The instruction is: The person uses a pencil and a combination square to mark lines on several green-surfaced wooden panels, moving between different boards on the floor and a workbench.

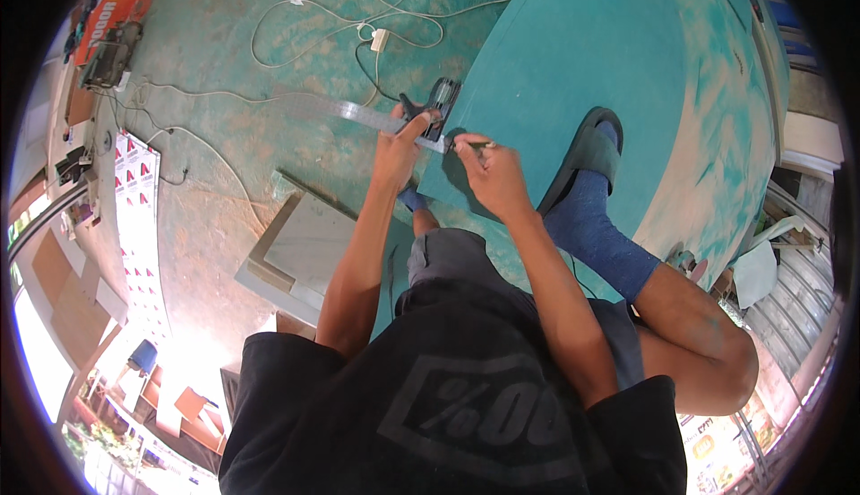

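My left hand [400, 156] is closed on a long steel ruler [354, 111], which stretches away to the left over the floor. Right at its fingers lies a black corded tool [442, 101]; whether the hand touches it I cannot tell. My right hand [493, 172] pinches a slim pencil-like stick [479, 144] just right of the ruler's end, over the edge of a large teal board [573, 56] with a curved outline. My sandal [587, 159] rests on this board.
Pale cable [412, 16] loops across the green floor to a white socket block [379, 40]. Left of my arm sits a grey box-like piece [300, 244]. A white printed strip [136, 208] lies farther left. Another teal-smeared sheet [717, 128] curves at the right.
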A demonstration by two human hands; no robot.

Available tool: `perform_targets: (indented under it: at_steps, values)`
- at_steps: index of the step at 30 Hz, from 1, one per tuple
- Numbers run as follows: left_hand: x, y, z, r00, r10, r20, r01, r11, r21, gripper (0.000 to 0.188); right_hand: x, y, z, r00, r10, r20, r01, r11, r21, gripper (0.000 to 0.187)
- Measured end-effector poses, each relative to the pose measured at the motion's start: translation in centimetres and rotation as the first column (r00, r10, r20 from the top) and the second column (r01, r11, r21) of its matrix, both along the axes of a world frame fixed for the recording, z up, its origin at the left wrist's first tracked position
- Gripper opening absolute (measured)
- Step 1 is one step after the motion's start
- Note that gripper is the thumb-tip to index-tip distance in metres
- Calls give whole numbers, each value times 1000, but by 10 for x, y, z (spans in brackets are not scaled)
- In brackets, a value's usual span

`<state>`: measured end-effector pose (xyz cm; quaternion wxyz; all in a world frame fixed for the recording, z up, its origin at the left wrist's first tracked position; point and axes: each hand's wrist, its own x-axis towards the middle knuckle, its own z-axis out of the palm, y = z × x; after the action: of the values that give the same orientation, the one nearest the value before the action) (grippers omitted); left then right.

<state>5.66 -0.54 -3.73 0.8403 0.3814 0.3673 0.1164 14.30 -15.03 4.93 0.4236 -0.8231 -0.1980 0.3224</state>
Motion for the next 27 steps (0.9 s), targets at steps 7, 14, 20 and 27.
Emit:
perform_targets:
  at_steps: [7, 14, 20, 27]
  values:
    - [42, 15, -5, 989, 8, 145, 0, 998, -57, 23, 37, 14, -2, 993, 37, 113, -38, 999, 7, 23]
    - [-1, 3, -3, 999, -3, 53, 5, 999, -36, 22, -1, 3, 8, 999, 20, 28, -19, 999, -33, 22]
    - [-49, -12, -2, 999, 23, 33, -20, 997, -75, 23, -40, -8, 9, 999, 43, -29, -45, 996, -79, 21]
    - [-72, -18, -4, 998, 51, 45, -45, 991, -126, 25, -62, -11, 8, 998, 20, -66, -25, 997, -69, 20]
